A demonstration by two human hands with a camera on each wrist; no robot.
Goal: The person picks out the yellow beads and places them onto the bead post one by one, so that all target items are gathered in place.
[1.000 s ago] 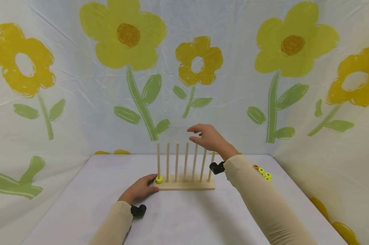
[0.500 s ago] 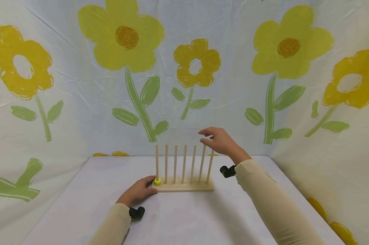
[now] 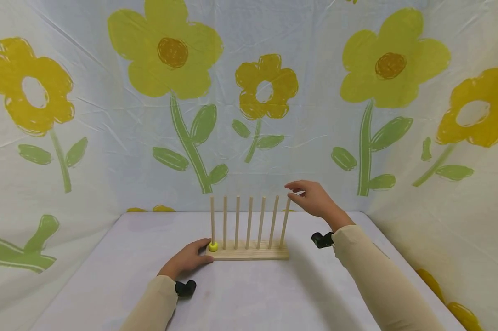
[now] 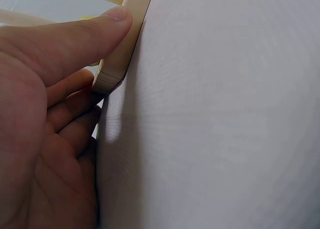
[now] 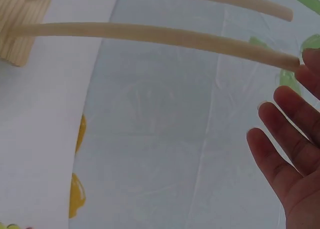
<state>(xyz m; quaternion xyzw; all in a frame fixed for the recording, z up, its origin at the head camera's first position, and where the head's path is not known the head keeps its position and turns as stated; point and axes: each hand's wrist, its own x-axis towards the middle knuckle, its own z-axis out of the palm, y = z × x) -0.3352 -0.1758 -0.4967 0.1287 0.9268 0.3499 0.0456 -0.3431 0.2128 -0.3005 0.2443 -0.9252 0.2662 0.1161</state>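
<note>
A wooden peg stand with a row of several upright pegs is on the table. One yellow bead sits at the foot of its leftmost peg. My left hand grips the left end of the base, the thumb along the front edge and the fingers behind it. My right hand is up at the top of the rightmost peg, thumb and forefinger parted around its tip. In the right wrist view the other fingers spread loosely, and nothing is held.
The white-covered table ends at a hanging flower-print cloth behind and at both sides. Small yellow rings peek in at the lower-left corner of the right wrist view; the right sleeve hides them in the head view.
My right hand has moved rightward and a little down along the peg tops to the rightmost one. My left hand stays on the base. The loose rings have gone behind the right sleeve.
</note>
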